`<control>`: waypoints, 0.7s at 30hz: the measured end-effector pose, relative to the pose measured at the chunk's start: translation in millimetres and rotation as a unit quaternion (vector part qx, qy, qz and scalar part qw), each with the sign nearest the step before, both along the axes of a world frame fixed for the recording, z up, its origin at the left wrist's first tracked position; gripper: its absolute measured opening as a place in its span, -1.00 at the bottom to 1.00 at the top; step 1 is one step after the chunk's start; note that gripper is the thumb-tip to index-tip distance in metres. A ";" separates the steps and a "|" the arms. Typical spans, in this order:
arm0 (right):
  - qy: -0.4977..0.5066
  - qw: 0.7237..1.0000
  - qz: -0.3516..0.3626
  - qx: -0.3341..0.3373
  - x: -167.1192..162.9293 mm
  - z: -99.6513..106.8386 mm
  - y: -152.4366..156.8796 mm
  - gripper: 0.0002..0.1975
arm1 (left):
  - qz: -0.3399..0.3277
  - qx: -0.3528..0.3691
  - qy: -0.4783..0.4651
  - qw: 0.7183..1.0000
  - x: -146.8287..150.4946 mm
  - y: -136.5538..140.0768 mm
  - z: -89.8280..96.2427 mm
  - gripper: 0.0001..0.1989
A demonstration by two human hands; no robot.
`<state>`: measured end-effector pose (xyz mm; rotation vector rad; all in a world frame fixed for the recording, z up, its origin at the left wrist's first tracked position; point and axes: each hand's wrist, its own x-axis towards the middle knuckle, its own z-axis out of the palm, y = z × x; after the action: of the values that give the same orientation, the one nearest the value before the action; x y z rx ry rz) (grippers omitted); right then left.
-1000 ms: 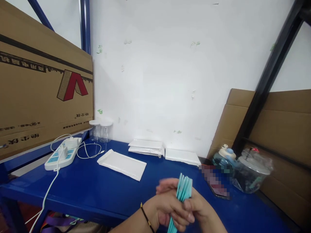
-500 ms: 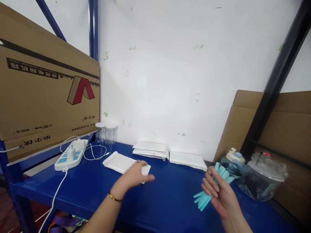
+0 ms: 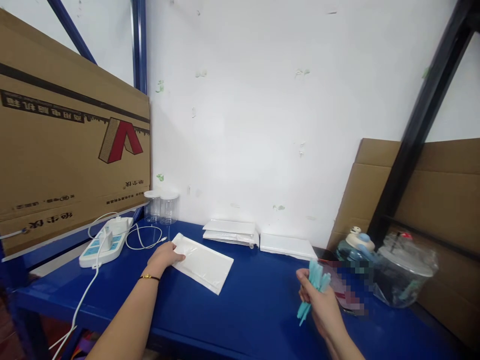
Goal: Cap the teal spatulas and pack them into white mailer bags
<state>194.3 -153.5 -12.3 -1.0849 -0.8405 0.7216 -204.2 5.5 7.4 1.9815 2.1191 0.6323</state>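
My left hand [image 3: 165,256] grips the left end of a flat white packet [image 3: 204,265], thumb on top and fingers by its edge. The packet lies at a slant on the blue table. Over the right side of the table, my right hand [image 3: 317,295] is closed around a bundle of thin turquoise plastic sticks [image 3: 317,275]; their ends stick out above and below the fist. Just behind that hand lies a clear, reddish item [image 3: 343,290], partly blurred out.
White packets [image 3: 230,230] are stacked by the wall, with another white packet [image 3: 287,246] beside them. Clear jars [image 3: 168,209], a power strip [image 3: 108,245] and a white cable [image 3: 144,245] are at left. A wrapped pot [image 3: 403,275] and lidded jar [image 3: 356,247] stand right.
My left hand has gone from the packet's right end to its left end, and the packet has turned and shifted. My right hand has moved slightly left, still holding the turquoise sticks.
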 end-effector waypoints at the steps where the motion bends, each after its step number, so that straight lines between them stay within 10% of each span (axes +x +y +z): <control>1: 0.006 1.000 0.008 0.003 -0.3 1.4 0.1 -0.69 | -0.004 0.000 -0.002 1.000 4.5 -1.8 6.0 -0.73; 13: 0.072 0.959 0.212 0.171 -48.5 193.7 -6.3 -0.79 | -0.268 0.187 0.197 0.924 169.3 -101.0 138.0 -0.82; 21: 0.033 0.980 0.040 0.192 -52.1 183.8 24.3 -0.75 | -0.402 0.234 0.222 0.857 201.3 -127.6 125.6 -0.79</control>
<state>142.2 -129.2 171.5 -0.6811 -0.9252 0.6267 -3.0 -122.1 132.9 3.2248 1.0887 0.5805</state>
